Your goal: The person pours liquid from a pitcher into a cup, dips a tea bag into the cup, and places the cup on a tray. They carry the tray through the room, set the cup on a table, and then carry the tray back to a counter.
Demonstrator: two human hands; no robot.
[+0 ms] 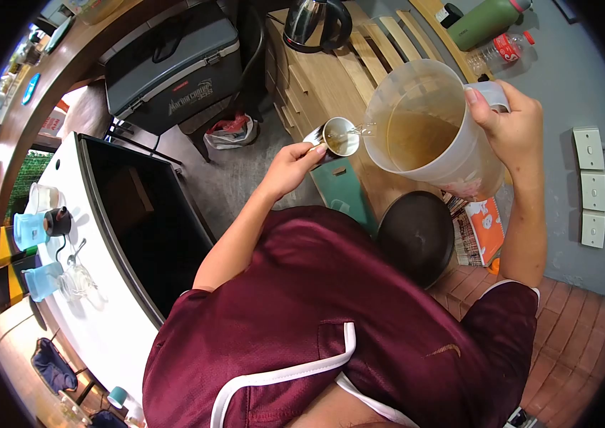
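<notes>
My left hand [294, 169] grips a small white cup [340, 137] by its handle, with some yellowish liquid inside. My right hand [508, 121] is closed around the handle of a large translucent plastic pitcher [477, 160], thumb on top. Brownish liquid [420, 139] fills part of the pitcher, which is tilted toward the cup. A thin stream runs from its spout into the cup. Beneath the two lies a wooden cabinet top [377, 167] with a green board or folder [342, 192] at its near edge.
An electric kettle [309, 27] stands on the cabinet's far end beside wooden slats [392, 39]. A round black tray or pan [417, 239] is close to my body. A green bottle [484, 25] and a plastic bottle [506, 51] lie at the right. A dark cooler box [174, 68] stands left.
</notes>
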